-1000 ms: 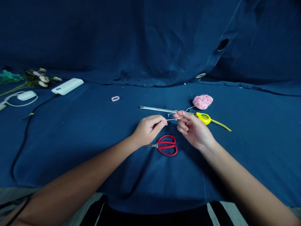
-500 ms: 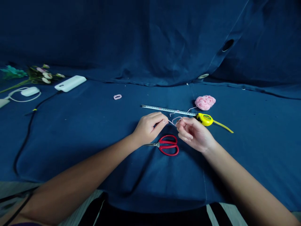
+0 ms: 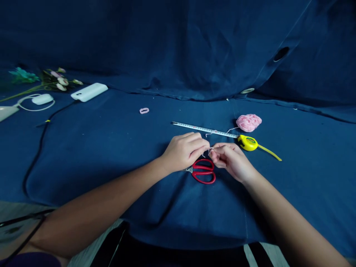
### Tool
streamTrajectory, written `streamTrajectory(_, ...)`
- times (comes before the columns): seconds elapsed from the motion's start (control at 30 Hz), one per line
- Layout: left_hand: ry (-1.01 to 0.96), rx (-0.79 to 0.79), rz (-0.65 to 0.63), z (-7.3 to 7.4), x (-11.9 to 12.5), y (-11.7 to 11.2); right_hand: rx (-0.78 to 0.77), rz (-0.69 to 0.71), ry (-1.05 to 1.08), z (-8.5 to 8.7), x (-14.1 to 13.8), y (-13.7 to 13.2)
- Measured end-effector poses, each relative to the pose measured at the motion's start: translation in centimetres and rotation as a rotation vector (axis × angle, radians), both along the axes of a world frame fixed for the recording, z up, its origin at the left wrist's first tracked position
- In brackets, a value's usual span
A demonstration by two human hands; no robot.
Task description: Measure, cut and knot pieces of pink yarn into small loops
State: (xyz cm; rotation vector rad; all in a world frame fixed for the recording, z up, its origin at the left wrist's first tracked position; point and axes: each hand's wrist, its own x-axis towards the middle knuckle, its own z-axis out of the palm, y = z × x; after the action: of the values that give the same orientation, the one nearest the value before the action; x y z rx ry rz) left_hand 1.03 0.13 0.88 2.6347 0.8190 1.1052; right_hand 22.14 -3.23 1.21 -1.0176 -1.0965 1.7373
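Observation:
My left hand (image 3: 185, 151) and my right hand (image 3: 230, 160) meet over the dark blue cloth (image 3: 111, 148), fingers pinched together on a thin pink yarn strand (image 3: 210, 149). The strand runs back toward a small pink yarn ball (image 3: 248, 122). Red-handled scissors (image 3: 204, 172) lie just below both hands. A yellow tape measure (image 3: 248, 142) lies beyond the right hand, its white blade (image 3: 200, 129) pulled out leftward.
A small pink ring (image 3: 144, 110) lies farther back. At the far left are a white power bank (image 3: 89, 92), a white charger with cord (image 3: 41, 100), a black cable (image 3: 36, 148) and artificial flowers (image 3: 41, 79). Blue cloth hangs behind.
The hands have drawn together and dropped lower toward the scissors; the yarn span between them has shortened to a small loop. The view has shifted slightly.

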Motion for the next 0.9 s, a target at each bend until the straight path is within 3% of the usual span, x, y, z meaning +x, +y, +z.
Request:
streamTrajectory(0.23, 0.057, -0.02, -0.016, 0.12, 0.14, 0.14, 0.093, 0.047, -0.131, -0.46, -0.01, -0.09)
streamTrajectory(0.67, -0.03, -0.05, 0.046, 0.0, 0.31, 0.11, 0.158, -0.059, -0.186, -0.55, -0.45, 0.2)
streamTrajectory(0.9, 0.075, 0.12, -0.016, 0.37, 0.15, -0.18, 0.182, -0.037, -0.14, -0.7, -0.58, 0.16)
